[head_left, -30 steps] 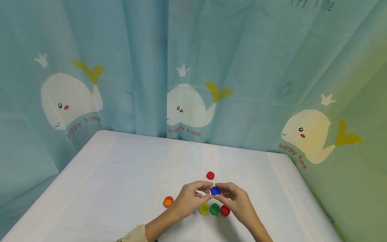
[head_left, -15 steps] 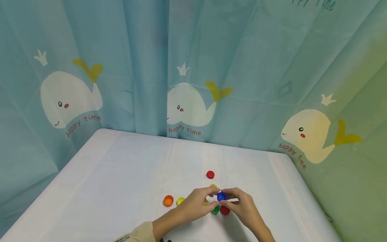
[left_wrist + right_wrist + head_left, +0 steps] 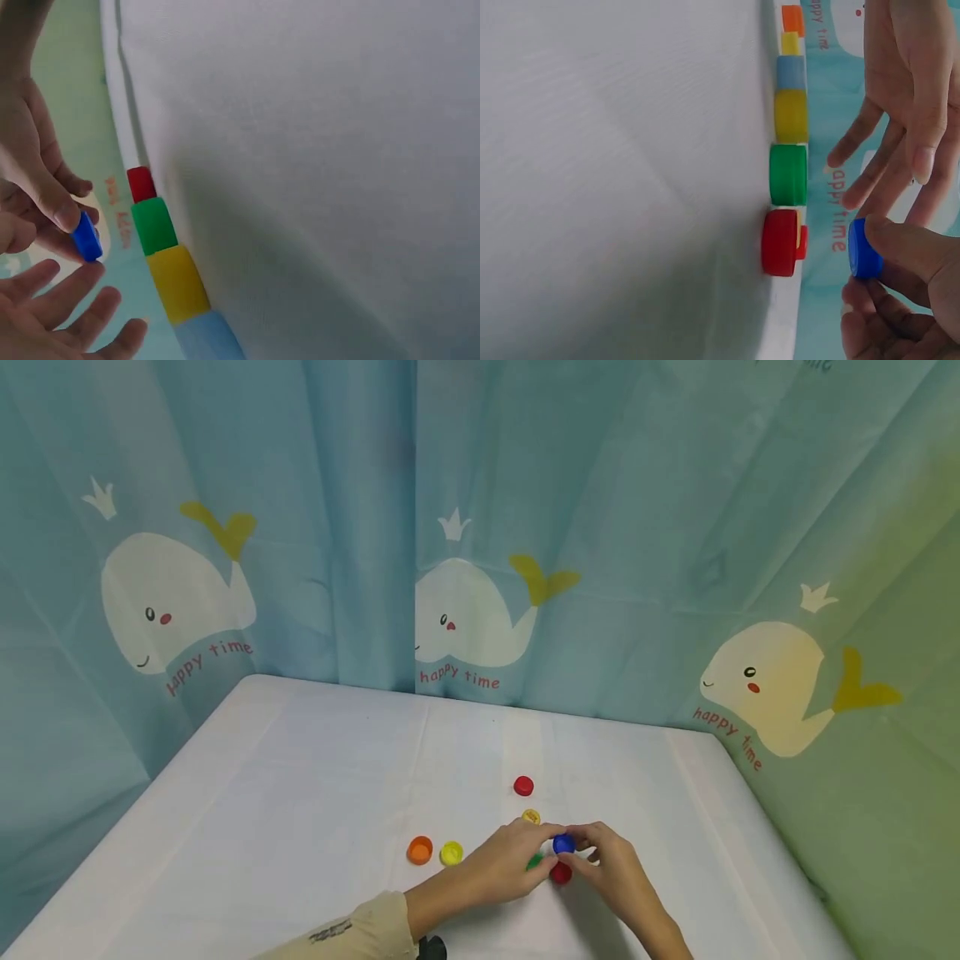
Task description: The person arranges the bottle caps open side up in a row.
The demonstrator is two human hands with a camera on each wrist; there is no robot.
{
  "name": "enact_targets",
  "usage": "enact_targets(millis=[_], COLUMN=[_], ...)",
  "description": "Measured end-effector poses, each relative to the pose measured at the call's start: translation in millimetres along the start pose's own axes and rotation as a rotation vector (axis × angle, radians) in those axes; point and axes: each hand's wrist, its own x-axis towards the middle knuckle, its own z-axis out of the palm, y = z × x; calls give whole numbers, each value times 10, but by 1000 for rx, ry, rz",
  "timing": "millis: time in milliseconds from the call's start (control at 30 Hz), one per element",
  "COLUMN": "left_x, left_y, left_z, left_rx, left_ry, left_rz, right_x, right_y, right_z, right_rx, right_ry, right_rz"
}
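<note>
My right hand (image 3: 615, 872) pinches a small blue bottle cap (image 3: 564, 844) between thumb and fingers, held above the table. Across from it, my left hand (image 3: 506, 864) reaches in with fingers spread and fairly straight, fingertips right at the cap's edge in the left wrist view. Below the hands stands a row of caps: a red cap (image 3: 780, 242), a green cap (image 3: 788, 175), a yellow cap (image 3: 791, 116) and a light blue cap (image 3: 791, 73). The left hand hides part of this row in the head view.
Left of the hands lie an orange cap (image 3: 420, 850) and a bright yellow cap (image 3: 452, 853). Farther back are a red cap (image 3: 523, 786) and a yellow cap (image 3: 531, 816). A whale-print curtain (image 3: 360, 527) hangs behind the white-covered table (image 3: 322, 777).
Both hands have moved right and slightly down with the blue cap. The left forearm now covers more of the row, while the bright yellow cap at left has come into view.
</note>
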Motion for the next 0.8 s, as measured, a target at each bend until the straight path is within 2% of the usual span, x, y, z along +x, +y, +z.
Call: enact_targets(millis=[200, 300, 433, 633, 800], left_x=[96, 106, 111, 119, 126], left_y=[23, 42, 85, 128, 140], left_z=[68, 109, 135, 153, 161], left_rx=[85, 115, 126, 143, 181], left_ry=[-83, -127, -163, -252, -286], left_rz=[-18, -15, -14, -57, -53], right_x=[-17, -54, -83, -109, -127], right_y=[39, 64, 102, 149, 168], right_z=[0, -7, -39, -75, -90], right_rx=[-68, -96, -121, -151, -126], right_ry=[-42, -65, -86, -137, -155], right_rz=[71, 80, 51, -16, 0])
